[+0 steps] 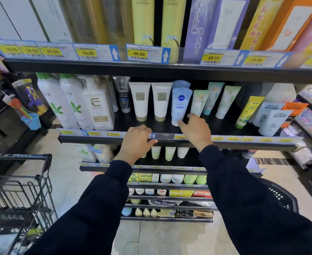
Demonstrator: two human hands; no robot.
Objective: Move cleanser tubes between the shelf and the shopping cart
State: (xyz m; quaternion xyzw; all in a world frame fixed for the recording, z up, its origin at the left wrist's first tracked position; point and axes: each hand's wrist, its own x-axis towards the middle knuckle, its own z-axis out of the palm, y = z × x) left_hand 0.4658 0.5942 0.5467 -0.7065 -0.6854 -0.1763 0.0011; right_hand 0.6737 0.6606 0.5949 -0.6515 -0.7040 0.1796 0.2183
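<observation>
At the middle shelf (216, 126), right hand (195, 131) pinches one blue Nivea tube (181, 105) beside two white tubes (140, 100) — left hand (137, 139), fingers loosely curled, rests on the rail.

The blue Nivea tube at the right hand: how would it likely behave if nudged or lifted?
The Nivea tube stands on its narrow cap and leans back, so a nudge would probably tip it. Its glossy plastic may be slightly slippery. The right hand touches its base; it looks light enough for one hand.
</observation>
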